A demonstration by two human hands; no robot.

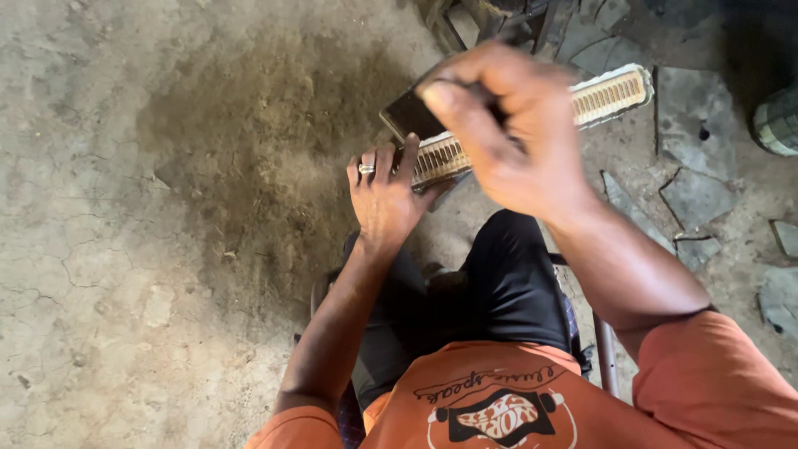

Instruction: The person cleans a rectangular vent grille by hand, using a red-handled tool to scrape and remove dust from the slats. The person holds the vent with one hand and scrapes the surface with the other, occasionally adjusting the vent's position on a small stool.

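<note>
A long, narrow finned metal core [611, 93], pale with rows of fins, lies slanted in front of my knees. My left hand [384, 195], with a ring on one finger, grips its near left end and steadies it. My right hand [507, 129] is raised above the core, blurred with motion, and closed on a dark flat tool [409, 115] whose end sticks out to the left. The middle of the core is hidden behind my right hand.
I sit on a low seat over a cracked earthen floor with a dark stained patch [266, 141] to the left. Broken flat slabs [694, 195] lie to the right, metal scrap [474, 17] at the top, and a ribbed round object [780, 123] at the right edge.
</note>
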